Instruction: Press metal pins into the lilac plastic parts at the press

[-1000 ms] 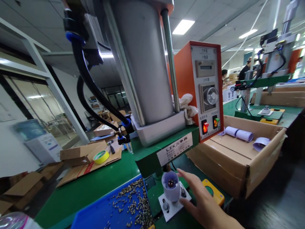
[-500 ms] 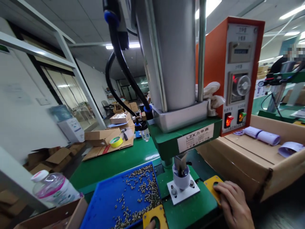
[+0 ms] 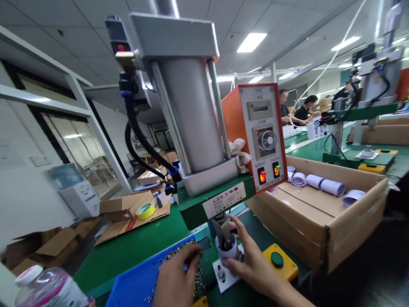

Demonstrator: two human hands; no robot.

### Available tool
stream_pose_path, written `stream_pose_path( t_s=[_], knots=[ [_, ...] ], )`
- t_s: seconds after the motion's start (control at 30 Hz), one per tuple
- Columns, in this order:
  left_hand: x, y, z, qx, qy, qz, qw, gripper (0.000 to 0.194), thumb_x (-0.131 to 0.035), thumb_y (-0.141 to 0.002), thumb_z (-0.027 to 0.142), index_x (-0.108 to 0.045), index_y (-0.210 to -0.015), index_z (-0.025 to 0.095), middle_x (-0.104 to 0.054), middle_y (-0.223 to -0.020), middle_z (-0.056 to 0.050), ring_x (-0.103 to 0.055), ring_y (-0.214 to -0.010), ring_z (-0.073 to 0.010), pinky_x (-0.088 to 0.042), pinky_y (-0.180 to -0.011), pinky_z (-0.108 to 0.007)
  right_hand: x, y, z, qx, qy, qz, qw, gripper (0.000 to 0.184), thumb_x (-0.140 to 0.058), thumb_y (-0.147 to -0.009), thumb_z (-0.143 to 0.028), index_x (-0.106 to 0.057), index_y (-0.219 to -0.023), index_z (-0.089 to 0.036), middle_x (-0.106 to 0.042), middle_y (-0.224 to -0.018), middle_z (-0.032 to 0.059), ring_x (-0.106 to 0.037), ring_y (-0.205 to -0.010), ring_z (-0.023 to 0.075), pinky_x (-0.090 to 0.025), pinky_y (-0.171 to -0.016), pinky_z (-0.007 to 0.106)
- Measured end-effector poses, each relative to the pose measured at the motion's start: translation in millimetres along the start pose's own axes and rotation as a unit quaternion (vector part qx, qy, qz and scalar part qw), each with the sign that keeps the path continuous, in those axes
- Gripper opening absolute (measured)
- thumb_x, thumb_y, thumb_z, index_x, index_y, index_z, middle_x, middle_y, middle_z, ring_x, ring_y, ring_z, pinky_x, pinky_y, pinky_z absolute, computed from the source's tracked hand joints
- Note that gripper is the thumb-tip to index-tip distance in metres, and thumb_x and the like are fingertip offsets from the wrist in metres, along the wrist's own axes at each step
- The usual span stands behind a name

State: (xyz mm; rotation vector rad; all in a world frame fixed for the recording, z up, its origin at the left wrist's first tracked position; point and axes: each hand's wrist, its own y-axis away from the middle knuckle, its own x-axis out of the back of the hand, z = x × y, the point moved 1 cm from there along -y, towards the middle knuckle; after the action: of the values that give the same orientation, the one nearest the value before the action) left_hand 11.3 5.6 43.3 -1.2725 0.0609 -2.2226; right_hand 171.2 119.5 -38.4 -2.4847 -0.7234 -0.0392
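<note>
My right hand (image 3: 252, 260) curves round a white, short cylindrical part (image 3: 228, 249), its thumb low on the near side and its index finger up beside the metal press tool (image 3: 223, 228). The part stands on a white base plate (image 3: 223, 279) under the tool; its far side is hidden. Left of it, my left hand (image 3: 177, 275) is over the blue tray (image 3: 128, 283), fingers bent and pressed together. Whatever those fingertips hold cannot be made out. Small metal pieces (image 3: 200, 283) lie in the tray, partly covered by this hand.
Above the hands is the green press head (image 3: 191, 213). A yellow box with a green button (image 3: 277, 259) sits to the right, beside a cardboard box (image 3: 297, 230) with white rolled parts. At left are yellow tape (image 3: 145, 211) and a bottle (image 3: 47, 290). People work farther back.
Both hands have left the yellow button boxes. My right hand has moved to the white part, my left over the tray. The view has shifted, showing more of the press and the room at right.
</note>
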Motion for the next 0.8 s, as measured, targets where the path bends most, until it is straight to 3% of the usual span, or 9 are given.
stream_pose_path(
  t_s=[0.13, 0.33, 0.57, 0.73, 0.8],
  knots=[
    [0.0, -20.4, 35.5, -0.031, 0.013, -0.029, 0.999, 0.025, -0.049, -0.078, 0.035, -0.072, -0.082, 0.025, -0.074, -0.087, -0.002, -0.067, -0.084, -0.0203, -0.05, -0.08, -0.032, -24.4, -6.2, 4.7, -0.027, -0.024, 0.036, 0.999, 0.083, -0.063, -0.063, -0.014, -0.033, -0.141, -0.02, -0.054, -0.133, 0.0115, -0.05, -0.125, 0.0269, -0.038, -0.107, 0.042],
    [-7.7, -30.0, 71.1, -0.057, -0.06, -0.09, 0.992, 0.018, -0.052, -0.073, 0.028, -0.07, -0.074, 0.021, -0.073, -0.086, -0.004, -0.065, -0.09, -0.0218, -0.046, -0.084, -0.035, -23.9, -3.1, 5.3, -0.039, -0.01, 0.036, 0.999, 0.083, -0.061, -0.062, -0.013, -0.035, -0.14, -0.017, -0.052, -0.135, 0.014, -0.048, -0.126, 0.029, -0.036, -0.108, 0.047],
    [-23.3, -42.7, 73.5, -0.095, -0.067, -0.148, 0.982, 0.01, -0.049, -0.071, 0.022, -0.059, -0.072, 0.021, -0.069, -0.08, -0.003, -0.063, -0.081, -0.018, -0.046, -0.077, -0.031, -19.9, -5.5, 2.0, -0.029, -0.022, 0.032, 0.999, 0.082, -0.062, -0.062, -0.01, -0.037, -0.139, -0.021, -0.05, -0.136, 0.0116, -0.044, -0.13, 0.0274, -0.032, -0.111, 0.046],
    [-22.8, -58.3, 67.6, -0.1, -0.09, -0.131, 0.982, 0.005, -0.055, -0.063, 0.019, -0.058, -0.067, 0.02, -0.066, -0.075, -0.001, -0.061, -0.073, -0.0154, -0.044, -0.071, -0.027, -21.3, -9.1, 0.5, -0.013, -0.027, 0.047, 0.998, 0.089, -0.067, -0.059, -0.01, -0.034, -0.141, -0.022, -0.049, -0.137, 0.0108, -0.044, -0.129, 0.0283, -0.033, -0.111, 0.046],
    [-26.3, -67.3, 57.1, -0.132, -0.094, -0.111, 0.98, 0.004, -0.058, -0.059, 0.022, -0.059, -0.062, 0.02, -0.064, -0.069, 0.002, -0.06, -0.069, -0.0138, -0.043, -0.069, -0.024, -18.1, -6.1, -2.3, 0.018, -0.035, 0.073, 0.997, 0.093, -0.071, -0.057, -0.014, -0.033, -0.141, -0.021, -0.046, -0.139, 0.0117, -0.043, -0.129, 0.029, -0.033, -0.111, 0.045]
  ],
)
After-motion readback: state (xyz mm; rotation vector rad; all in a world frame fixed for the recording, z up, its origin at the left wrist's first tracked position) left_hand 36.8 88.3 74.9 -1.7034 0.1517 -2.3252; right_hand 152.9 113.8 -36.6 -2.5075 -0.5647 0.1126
